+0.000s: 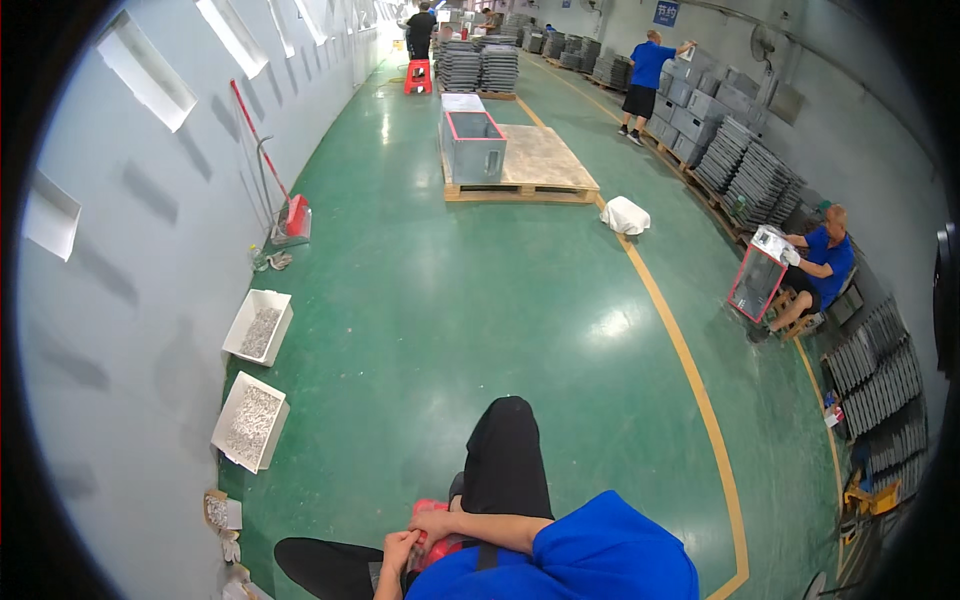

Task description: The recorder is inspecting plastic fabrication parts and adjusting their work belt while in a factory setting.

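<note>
My left hand (399, 548) and my right hand (432, 525) meet low in the view, in front of my body and between my black-trousered legs. The fingers of both are curled in and closed, almost touching each other. Whatever they pinch, if anything, is too small to make out. Just under and around them shows a red plastic thing (441, 551), probably the stool I sit on, mostly covered by my hands and clothes.
Two white bins (284, 330) of small pale parts stand along the left wall, near a red dustpan (296, 222). Ahead, grey boxes (475, 155) sit on a wooden pallet (550, 165). At right a seated co-worker (828, 262) handles a red-edged box (757, 283) beside stacked grey panels (880, 385).
</note>
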### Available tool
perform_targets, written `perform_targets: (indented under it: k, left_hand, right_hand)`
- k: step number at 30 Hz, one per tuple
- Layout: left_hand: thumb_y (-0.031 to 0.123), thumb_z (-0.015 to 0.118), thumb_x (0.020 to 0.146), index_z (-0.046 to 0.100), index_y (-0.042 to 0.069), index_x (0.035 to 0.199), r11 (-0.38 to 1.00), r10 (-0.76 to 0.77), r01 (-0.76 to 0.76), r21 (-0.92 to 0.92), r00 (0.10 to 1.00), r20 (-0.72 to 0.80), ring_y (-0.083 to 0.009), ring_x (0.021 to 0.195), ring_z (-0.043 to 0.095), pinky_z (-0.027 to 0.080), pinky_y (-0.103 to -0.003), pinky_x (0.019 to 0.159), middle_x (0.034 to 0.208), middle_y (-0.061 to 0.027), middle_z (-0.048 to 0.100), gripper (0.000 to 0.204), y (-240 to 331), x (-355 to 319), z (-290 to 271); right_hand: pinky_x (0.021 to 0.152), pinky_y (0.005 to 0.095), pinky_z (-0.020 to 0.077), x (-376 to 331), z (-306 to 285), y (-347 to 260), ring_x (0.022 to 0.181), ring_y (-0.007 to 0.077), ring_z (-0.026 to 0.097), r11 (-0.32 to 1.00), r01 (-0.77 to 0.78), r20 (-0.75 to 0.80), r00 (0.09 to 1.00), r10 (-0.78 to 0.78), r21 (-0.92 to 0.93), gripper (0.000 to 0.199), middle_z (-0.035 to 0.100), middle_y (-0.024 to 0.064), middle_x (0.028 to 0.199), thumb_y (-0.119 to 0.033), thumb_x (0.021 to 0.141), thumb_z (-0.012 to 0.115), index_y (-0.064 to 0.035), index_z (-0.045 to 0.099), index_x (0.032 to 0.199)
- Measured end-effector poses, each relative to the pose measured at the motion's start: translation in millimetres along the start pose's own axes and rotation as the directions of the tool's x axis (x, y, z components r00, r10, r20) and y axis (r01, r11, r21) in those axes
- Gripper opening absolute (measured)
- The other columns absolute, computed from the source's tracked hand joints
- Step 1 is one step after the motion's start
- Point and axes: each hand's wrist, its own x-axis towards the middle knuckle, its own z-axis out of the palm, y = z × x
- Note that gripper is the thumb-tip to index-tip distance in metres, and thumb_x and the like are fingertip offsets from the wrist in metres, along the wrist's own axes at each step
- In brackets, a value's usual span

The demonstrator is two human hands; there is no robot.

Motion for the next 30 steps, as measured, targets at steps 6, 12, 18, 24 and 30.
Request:
perform_targets:
  k: [6,12,18,24,30]
  left_hand:
    - [0.026,0.065,0.08,0.071,-0.001,0.078,0.997,0.072,-0.071,0.043,0.997,-0.021,-0.0098,0.059,0.058,0.045,-0.026,0.055,0.064,-0.0045,0.065,0.028,-29.9,18.5,-9.9]
    - [0.027,0.064,0.077,0.071,0.0,0.073,0.972,0.073,-0.058,0.229,0.996,-0.057,-0.0095,0.058,0.056,0.044,-0.027,0.056,0.062,-0.0053,0.065,0.027,2.0,7.3,-1.0]
    - [0.029,0.065,0.078,0.071,0.001,0.073,0.978,0.101,-0.088,0.191,0.993,-0.062,-0.009,0.058,0.056,0.043,-0.027,0.055,0.062,-0.0049,0.065,0.029,-15.2,10.9,-9.1]
    - [0.03,0.064,0.081,0.071,0.0,0.076,0.997,0.068,-0.068,0.035,0.998,0.005,-0.0093,0.062,0.057,0.043,-0.026,0.058,0.066,-0.0028,0.066,0.031,-26.8,14.4,-10.3]
    - [0.029,0.063,0.081,0.071,0.002,0.077,0.981,0.08,-0.074,0.178,0.997,-0.026,-0.0105,0.061,0.058,0.044,-0.027,0.059,0.064,-0.0046,0.065,0.029,-17.2,12.9,-6.8]
  right_hand:
    - [0.079,0.0438,0.0453,0.5,0.2,0.6,0.094,0.0342,0.058,0.999,0.032,-0.017,0.999,-0.032,-0.01,0.058,0.061,0.0162,0.096,-0.041,0.053,0.076,-0.0038,0.06,0.096]
    - [0.078,0.0432,0.0469,10.4,-1.9,5.0,0.093,0.035,0.059,0.997,-0.046,0.102,0.993,0.052,-0.056,0.062,0.062,0.0177,0.098,-0.039,0.052,0.077,-0.0038,0.06,0.1]
    - [0.084,0.0415,0.0435,7.5,-2.4,-0.5,0.1,0.0337,0.055,0.999,0.017,0.076,0.997,-0.014,-0.044,0.061,0.059,0.0177,0.103,-0.039,0.056,0.075,-0.0029,0.058,0.103]
    - [0.081,0.042,0.0452,0.1,0.9,0.5,0.096,0.0338,0.057,0.998,0.048,-0.011,0.999,-0.049,-0.04,0.063,0.06,0.017,0.102,-0.042,0.056,0.074,-0.0031,0.059,0.104]
    - [0.077,0.0432,0.0476,7.9,5.2,8.3,0.091,0.0346,0.059,0.998,0.003,0.051,0.999,0.001,-0.071,0.062,0.061,0.016,0.099,-0.041,0.054,0.075,-0.0053,0.06,0.102]
